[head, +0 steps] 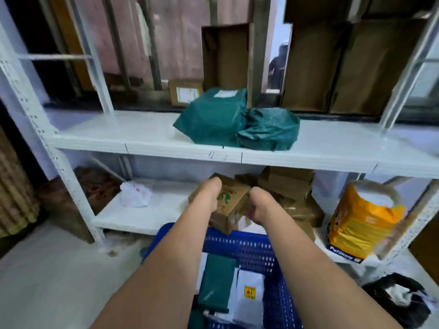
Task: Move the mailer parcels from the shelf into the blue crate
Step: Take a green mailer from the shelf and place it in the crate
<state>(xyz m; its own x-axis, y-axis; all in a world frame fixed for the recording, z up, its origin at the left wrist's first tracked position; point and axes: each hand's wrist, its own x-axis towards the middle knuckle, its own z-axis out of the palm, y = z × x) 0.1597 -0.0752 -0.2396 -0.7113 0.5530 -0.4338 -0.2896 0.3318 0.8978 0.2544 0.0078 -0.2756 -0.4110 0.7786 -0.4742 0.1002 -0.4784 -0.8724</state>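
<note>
Parcels are already lying in the blue crate (249, 248) nearest the viewer: a green mailer (217, 281) and white ones beside it. Beyond its far rim, the left hand (211, 193) and right hand (257, 203) are reaching to a brown cardboard box (228, 205) on the lower shelf (152, 210); whether the fingers are gripping it I cannot tell, as they are hidden. Neighbouring boxes are leaning close, so pulling could be toppling them. Two green mailer parcels (213, 119) (270, 129) are waiting on the white upper shelf (118, 131), overhanging slightly. Farther back, flattened cartons are standing against the pinkish wall.
</note>
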